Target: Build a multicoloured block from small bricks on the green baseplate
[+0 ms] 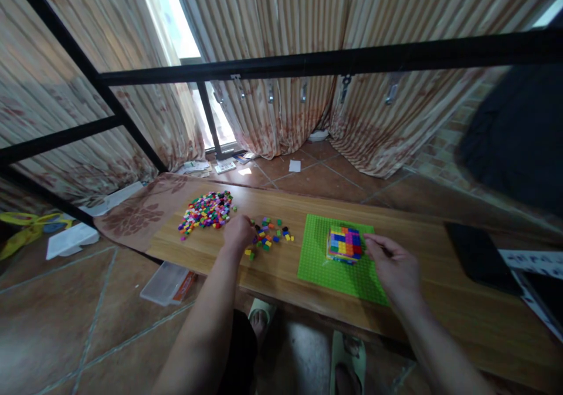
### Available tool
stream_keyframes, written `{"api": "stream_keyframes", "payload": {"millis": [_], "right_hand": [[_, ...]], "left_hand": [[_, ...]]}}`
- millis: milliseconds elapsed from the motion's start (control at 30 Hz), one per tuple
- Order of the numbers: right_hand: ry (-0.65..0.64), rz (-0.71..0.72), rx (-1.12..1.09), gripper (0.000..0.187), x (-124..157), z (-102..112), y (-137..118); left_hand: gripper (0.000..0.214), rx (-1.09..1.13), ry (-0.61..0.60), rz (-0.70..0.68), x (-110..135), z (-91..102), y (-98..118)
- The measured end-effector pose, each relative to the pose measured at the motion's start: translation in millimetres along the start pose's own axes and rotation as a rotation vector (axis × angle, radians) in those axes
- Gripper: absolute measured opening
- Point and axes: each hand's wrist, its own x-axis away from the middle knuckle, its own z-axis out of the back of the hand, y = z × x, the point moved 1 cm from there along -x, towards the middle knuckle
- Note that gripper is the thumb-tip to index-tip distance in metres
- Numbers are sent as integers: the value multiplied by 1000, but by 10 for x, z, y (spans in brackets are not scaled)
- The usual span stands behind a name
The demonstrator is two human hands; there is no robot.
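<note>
A multicoloured block of stacked toy bricks (345, 245) stands on a green baseplate (316, 266). Beside its right side is my right hand (396, 266), thumb and forefinger pinched together; whether the fingertips touch the block or hold a small brick cannot be made out. My left hand (238, 233) is closed at the left edge of a loose scatter of small bricks (268, 233). Its fingertips are hidden behind the hand, and so is anything in them. Farther left, a bigger heap of mixed small bricks (209, 209) lies on the wooden table (281, 269).
A black flat object (479, 257) lies toward the table's right end, near printed papers (534, 260). Black metal rails (281, 60) cross in front of striped curtains (281, 19). A clear plastic tray (165, 282) sits on the tiled floor below the table's left front edge.
</note>
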Motion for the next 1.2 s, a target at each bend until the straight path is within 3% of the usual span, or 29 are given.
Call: {"api": "stream_keyframes", "payload": {"millis": [300,467,600,700,767,833,933,1067,1200], "right_hand": [[9,31,-54,34,1,-22,-48],[29,52,-56,32,-21,-20,-56],[37,83,-51,32,-36,-7,-63],[58,105,-53,31,-19,1,-130],[72,183,-62,28,35,0,-228],[57,320,-79,23,131,-17,-359],[-71,464,-77,21,313,-81,-543],[-139,536,-38,25,451,-174,-671],[-103,549,-7,20,431,-191,-686]], "left_hand": [[30,-116,57,-70,47,-17,144],[28,-92,55,-63,40,93,122],[24,89,95,-35,19,238,50],[18,458,69,-15,78,272,87],[17,846,-49,-56,175,248,206],[19,1204,-265,-60,305,198,387],[24,1508,-533,-54,505,132,683],[21,1664,-769,-69,705,90,956],[21,1697,-888,-86,811,45,1100]]}}
